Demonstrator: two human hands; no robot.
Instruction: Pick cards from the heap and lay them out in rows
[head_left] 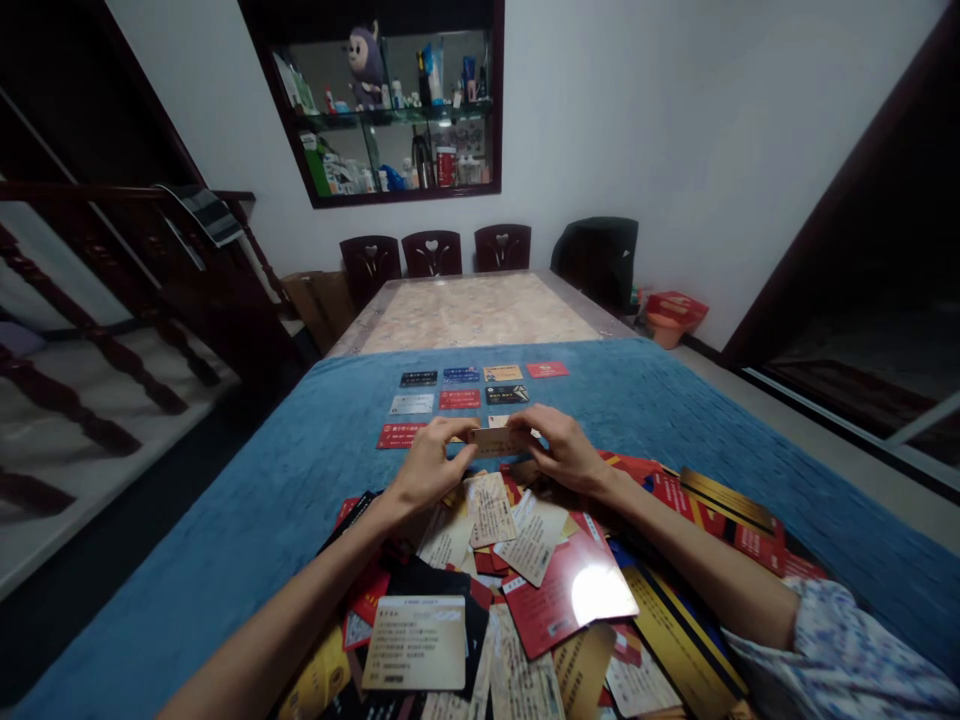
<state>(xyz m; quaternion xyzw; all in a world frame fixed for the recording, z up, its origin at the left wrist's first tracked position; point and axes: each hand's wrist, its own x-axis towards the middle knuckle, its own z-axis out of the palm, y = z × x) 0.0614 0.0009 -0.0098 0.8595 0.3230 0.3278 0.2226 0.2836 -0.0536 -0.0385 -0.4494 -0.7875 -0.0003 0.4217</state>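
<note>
Left hand (435,455) and right hand (561,450) each pinch one end of a thin, rectangular pale card (496,441), thumbs and fingers clamped on it, between the near heap of cards (491,510) and the far rows of flat cards (459,399). Beneath spreads a soft-looking blue cloth (300,470). Smooth, round-cornered pieces overlap untidily in the heap (one glossy red card (544,610) throws back a white glare). Farther off, the tabletop (480,310) shows pale and mottled.
</note>
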